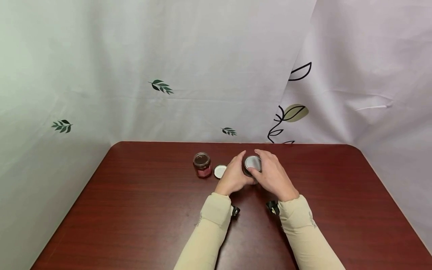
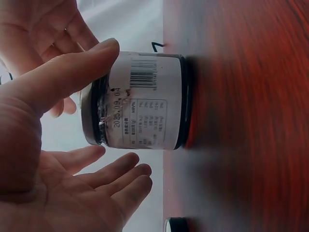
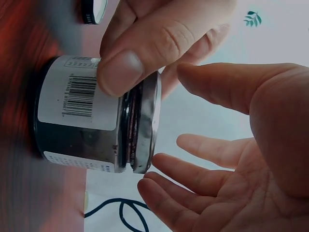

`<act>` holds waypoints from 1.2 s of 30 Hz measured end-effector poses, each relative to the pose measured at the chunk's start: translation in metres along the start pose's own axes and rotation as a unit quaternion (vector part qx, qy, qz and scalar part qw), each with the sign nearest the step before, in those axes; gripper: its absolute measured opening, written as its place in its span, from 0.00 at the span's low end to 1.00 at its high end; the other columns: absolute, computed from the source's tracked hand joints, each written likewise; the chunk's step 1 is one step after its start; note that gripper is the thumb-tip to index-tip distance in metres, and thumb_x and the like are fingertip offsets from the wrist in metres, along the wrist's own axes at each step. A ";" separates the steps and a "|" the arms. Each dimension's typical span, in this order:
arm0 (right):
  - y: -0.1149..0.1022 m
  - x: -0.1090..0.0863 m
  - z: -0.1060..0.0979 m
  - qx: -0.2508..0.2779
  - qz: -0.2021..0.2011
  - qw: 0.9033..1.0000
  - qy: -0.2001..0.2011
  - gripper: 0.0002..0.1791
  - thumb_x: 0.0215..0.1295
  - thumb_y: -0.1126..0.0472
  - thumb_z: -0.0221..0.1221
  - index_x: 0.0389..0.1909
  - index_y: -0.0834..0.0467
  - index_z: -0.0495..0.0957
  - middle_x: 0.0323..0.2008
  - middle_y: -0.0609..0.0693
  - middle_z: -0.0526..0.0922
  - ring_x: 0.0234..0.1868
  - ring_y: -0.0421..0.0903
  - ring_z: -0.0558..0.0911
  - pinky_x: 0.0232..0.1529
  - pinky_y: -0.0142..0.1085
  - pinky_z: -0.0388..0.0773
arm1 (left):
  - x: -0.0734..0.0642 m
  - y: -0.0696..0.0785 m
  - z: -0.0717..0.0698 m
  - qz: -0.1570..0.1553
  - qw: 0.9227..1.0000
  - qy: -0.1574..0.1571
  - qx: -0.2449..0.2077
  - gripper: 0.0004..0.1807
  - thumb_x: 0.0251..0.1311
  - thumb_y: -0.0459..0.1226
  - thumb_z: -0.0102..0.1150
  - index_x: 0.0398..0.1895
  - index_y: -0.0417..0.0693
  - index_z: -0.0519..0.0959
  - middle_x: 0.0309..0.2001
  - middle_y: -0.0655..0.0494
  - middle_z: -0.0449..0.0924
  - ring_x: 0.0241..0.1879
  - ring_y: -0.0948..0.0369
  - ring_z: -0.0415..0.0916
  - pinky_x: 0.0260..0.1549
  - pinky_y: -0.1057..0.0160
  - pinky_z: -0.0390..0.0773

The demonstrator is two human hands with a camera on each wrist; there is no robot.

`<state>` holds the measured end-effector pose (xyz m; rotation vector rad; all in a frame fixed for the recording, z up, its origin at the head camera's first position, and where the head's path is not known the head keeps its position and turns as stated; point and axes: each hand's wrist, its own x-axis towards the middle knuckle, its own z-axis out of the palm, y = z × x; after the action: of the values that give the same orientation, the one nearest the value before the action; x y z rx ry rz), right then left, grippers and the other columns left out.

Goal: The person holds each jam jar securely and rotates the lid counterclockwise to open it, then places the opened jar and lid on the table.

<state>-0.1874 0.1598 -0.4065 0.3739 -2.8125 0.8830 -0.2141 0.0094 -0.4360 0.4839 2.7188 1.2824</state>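
A dark glass jar (image 2: 145,101) with a white barcode label stands upright on the table between both hands. Its silver lid (image 1: 253,162) sits on top; a dark gap shows under the lid's edge in the right wrist view. My left hand (image 1: 233,175) holds the jar from the left, its thumb (image 3: 120,72) pressed to the label near the shoulder. Around the lid's right side, my right hand (image 1: 274,174) has its thumb and fingers spread, fingertips right at the lid's edge. Left of the hands is a second jar (image 1: 204,172), uncovered, with dark contents and a red label.
A loose lid (image 1: 220,171) lies with its white inside up, between the second jar and my left hand. The reddish-brown wooden table (image 1: 141,210) reaches back to a pale curtain (image 1: 202,56) printed with leaves.
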 end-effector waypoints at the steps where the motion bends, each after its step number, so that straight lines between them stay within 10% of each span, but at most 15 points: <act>1: 0.000 0.000 0.001 0.000 0.000 1.000 -0.001 0.34 0.64 0.61 0.66 0.65 0.73 0.68 0.63 0.69 0.72 0.65 0.65 0.69 0.63 0.57 0.67 | 0.000 0.000 0.001 -0.002 1.000 0.000 0.003 0.57 0.42 0.38 0.81 0.77 0.40 0.58 0.69 0.40 0.67 0.67 0.50 0.68 0.65 0.54 0.68; 36: 0.009 0.004 0.008 -0.005 -0.013 1.000 -0.008 0.28 0.55 0.64 0.71 0.56 0.70 0.76 0.54 0.65 0.79 0.54 0.59 0.78 0.55 0.52 0.74 | 0.008 -0.007 0.016 -0.043 0.999 -0.010 -0.011 0.51 0.43 0.34 0.80 0.74 0.45 0.64 0.61 0.48 0.77 0.57 0.54 0.76 0.58 0.55 0.74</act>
<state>-0.1945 0.1615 -0.4167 0.4167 -2.8185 0.8652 -0.2196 0.0199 -0.4510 0.3726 2.6755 1.2769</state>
